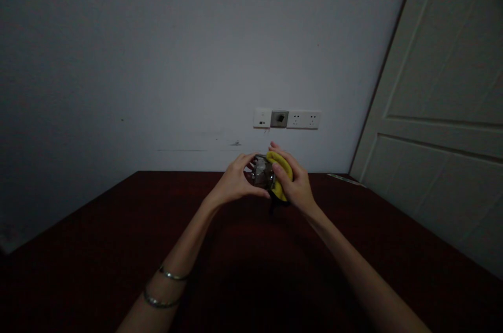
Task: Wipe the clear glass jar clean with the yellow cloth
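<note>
Both my hands are raised together above a dark red table [118,249]. My left hand [234,182] is closed around a small clear glass object [261,171], gripping it from the left side. My right hand [297,184] presses a yellow cloth [282,170] against the right side of that glass, fingers wrapped over the cloth. A dark bit hangs below the cloth; I cannot make out what it is. Two metal bangles [165,286] sit on my left forearm.
A white wall stands behind the table with a row of sockets and a switch [286,119]. A white panelled door [444,113] fills the right side. A thin pale strip [346,179] lies at the table's far right corner.
</note>
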Demonstrator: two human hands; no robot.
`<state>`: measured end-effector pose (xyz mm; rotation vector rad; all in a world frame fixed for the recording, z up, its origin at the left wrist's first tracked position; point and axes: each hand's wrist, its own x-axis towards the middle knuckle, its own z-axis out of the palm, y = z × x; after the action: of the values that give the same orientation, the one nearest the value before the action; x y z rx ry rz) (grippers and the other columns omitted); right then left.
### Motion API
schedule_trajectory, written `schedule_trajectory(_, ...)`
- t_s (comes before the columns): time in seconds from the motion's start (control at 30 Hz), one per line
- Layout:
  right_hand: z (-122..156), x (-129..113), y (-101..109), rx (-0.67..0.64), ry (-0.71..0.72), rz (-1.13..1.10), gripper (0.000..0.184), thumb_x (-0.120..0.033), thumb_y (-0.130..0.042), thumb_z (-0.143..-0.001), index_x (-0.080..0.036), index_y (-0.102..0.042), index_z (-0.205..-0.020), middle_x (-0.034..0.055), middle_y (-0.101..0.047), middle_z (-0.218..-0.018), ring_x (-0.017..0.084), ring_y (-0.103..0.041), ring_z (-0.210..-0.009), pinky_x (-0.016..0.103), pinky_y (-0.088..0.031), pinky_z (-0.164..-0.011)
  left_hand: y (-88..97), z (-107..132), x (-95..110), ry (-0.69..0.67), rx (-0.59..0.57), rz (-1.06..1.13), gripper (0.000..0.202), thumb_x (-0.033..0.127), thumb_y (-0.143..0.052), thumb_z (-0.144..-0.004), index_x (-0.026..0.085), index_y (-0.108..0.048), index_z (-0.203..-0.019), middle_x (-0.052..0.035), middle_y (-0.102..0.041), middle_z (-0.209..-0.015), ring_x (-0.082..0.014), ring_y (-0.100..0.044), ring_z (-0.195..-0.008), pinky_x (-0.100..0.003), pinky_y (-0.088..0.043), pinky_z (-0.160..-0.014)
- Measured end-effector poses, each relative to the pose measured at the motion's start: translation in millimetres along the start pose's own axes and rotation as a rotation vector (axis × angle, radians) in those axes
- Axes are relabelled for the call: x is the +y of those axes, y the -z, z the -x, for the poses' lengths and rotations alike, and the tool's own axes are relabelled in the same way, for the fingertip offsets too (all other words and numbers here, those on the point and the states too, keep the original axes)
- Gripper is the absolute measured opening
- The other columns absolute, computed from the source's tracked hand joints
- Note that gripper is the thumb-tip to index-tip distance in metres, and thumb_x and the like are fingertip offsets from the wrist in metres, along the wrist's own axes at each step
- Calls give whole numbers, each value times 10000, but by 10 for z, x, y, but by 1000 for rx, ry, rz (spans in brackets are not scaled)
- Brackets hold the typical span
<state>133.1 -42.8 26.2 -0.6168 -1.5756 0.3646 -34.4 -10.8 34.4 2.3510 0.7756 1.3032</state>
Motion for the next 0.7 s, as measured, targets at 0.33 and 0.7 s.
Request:
schedule_trajectory(0.33,-33,52,18,1,26,-53,208,-393,-556,-853,-278,-686,-968,26,-579,-1295,206,-515,-1217,451,-349,-1069,-59,21,-37,15,-49,100,911,358,-847,-480,154,-467,-1283,-150,-531,-1280,-300,-504,-1179,-495,-368,-1033)
schedule_trajectory(0.7,26,-64,33,-121,209,83,176,-265,-610,-819,-278,-707,-966,44,-571,-1297,205,-518,-1209,423,-383,-1043,-46,19,39,11,-75,50,769,312,-814,-532,149,-512,-1220,-125,-582,-1197,-274,-559,-1086,-453,-428,-971)
